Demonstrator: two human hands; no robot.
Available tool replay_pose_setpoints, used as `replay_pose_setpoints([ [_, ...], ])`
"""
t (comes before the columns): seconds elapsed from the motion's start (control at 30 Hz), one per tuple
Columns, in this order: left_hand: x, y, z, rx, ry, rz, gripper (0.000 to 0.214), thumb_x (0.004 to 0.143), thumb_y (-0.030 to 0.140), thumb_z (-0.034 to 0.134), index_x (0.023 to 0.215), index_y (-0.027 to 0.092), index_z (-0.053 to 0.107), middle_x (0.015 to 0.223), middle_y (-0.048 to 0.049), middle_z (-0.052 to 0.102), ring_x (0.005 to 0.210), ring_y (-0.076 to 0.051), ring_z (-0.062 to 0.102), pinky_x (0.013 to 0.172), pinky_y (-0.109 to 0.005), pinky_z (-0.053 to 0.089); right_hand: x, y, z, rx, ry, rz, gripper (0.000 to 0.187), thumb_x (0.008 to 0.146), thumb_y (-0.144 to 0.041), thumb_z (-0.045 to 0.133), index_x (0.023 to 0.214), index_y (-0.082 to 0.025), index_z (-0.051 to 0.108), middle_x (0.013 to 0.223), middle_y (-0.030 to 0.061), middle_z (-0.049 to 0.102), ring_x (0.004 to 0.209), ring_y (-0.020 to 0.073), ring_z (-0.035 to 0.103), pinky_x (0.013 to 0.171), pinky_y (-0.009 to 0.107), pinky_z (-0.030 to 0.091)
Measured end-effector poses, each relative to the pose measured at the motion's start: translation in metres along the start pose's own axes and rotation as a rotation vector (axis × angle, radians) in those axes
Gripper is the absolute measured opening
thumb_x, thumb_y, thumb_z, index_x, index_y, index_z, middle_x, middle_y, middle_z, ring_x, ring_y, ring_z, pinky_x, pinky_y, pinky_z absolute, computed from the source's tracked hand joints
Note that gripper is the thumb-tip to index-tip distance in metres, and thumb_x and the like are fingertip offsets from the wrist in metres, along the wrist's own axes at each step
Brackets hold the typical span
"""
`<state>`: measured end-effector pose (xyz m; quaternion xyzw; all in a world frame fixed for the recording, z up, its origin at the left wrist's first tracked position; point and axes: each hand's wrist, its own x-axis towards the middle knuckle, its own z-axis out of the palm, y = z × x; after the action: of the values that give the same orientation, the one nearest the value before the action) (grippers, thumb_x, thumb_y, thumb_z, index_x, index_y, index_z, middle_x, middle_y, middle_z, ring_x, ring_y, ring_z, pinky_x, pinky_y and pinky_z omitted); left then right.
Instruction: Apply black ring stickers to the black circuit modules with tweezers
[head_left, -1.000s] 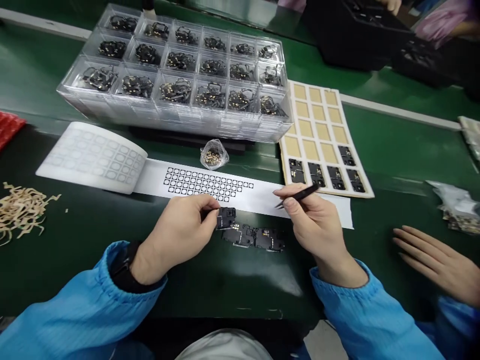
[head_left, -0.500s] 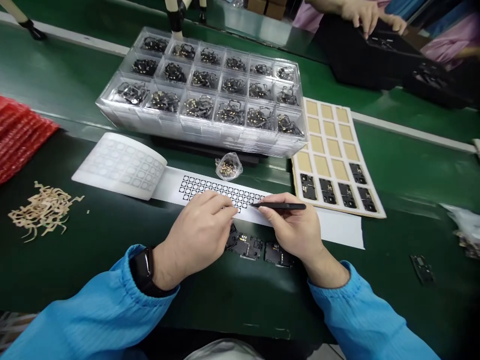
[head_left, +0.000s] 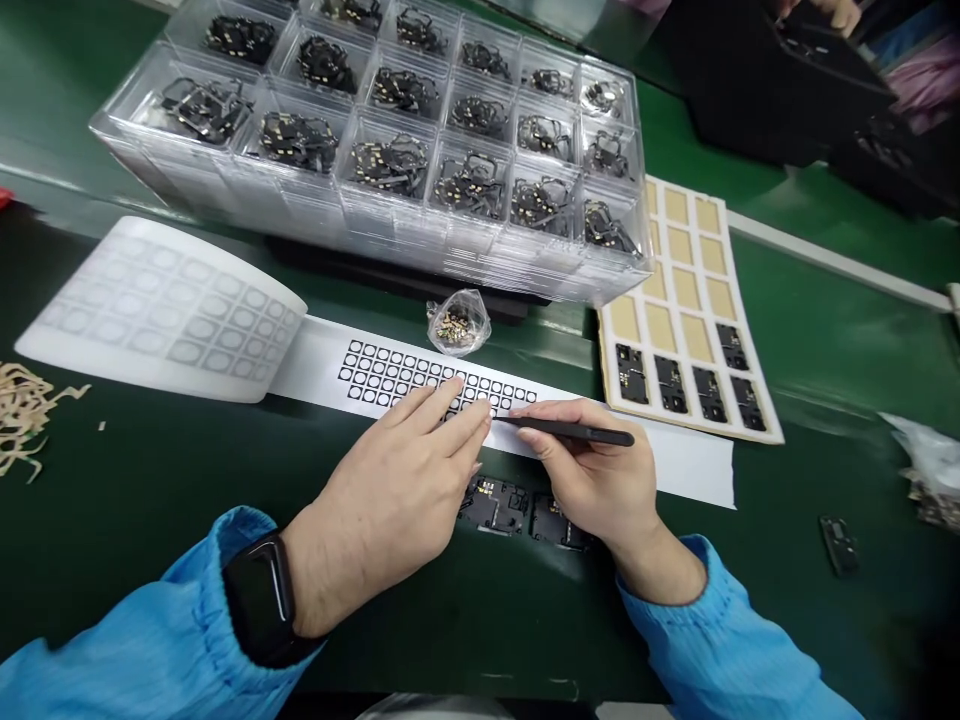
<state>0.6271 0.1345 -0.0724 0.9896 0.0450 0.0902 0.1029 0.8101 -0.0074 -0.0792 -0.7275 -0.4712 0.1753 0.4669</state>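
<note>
My left hand (head_left: 394, 475) lies over a white strip of black square stickers (head_left: 375, 365), its fingers stretched out and pressing near the lower sticker rows. Black tweezers (head_left: 581, 431) are gripped in my right hand (head_left: 604, 480). Their tip points left and meets the strip close to my left fingertips; whether a sticker is caught in it, I cannot tell. Just below the strip lie black electronic parts (head_left: 495, 505), partly hidden by my left hand. Another black part (head_left: 553, 520) is half covered by my right hand.
Behind the strip stands a stack of clear compartment trays (head_left: 375, 220) full of small black parts. A small plastic bag (head_left: 459, 325) sits before it. At right are a foam tray (head_left: 675, 415) with several black parts, a loose black piece (head_left: 838, 545) and a plastic bag (head_left: 930, 470).
My view has moved closer and shifted. My left fingers, curled before, are now stretched out flat over the stickers. The tweezers stay in my right hand, their tip now beside my left fingertips.
</note>
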Motion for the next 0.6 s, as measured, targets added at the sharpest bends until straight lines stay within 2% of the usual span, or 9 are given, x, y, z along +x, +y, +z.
replay_pose_setpoints([
  [0.17,0.0006,0.0007,-0.0008,0.013,-0.004,0.009,0.044,0.109,0.022,0.044,0.147,0.004,0.058,0.155,-0.0125,0.057,0.149,-0.038,0.042,0.124,-0.051,0.034,0.0017,-0.0005,-0.0012,-0.01,-0.012,-0.012,0.013,0.094,-0.017,0.077,0.105,-0.024,0.078,0.104,0.0032,0.082,0.097,0.0201,0.078,0.09,0.035,0.063],
  [0.43,0.0011,-0.0002,-0.0025,-0.017,-0.018,-0.001,0.044,0.11,0.023,0.043,0.148,0.007,0.058,0.155,-0.011,0.057,0.151,-0.037,0.041,0.126,-0.052,0.034,0.0015,-0.003,-0.0045,0.026,-0.019,0.002,0.014,0.093,-0.017,0.078,0.105,-0.023,0.08,0.105,0.0052,0.081,0.097,0.0227,0.077,0.09,0.039,0.063],
  [0.6,0.001,-0.0002,-0.0011,-0.036,-0.005,-0.006,0.043,0.11,0.023,0.043,0.146,0.008,0.059,0.152,-0.011,0.06,0.149,-0.037,0.043,0.123,-0.053,0.038,0.0017,-0.0055,-0.0043,0.031,-0.011,-0.001,0.013,0.092,-0.015,0.077,0.101,-0.023,0.079,0.104,0.0052,0.08,0.099,0.0233,0.075,0.092,0.04,0.061],
])
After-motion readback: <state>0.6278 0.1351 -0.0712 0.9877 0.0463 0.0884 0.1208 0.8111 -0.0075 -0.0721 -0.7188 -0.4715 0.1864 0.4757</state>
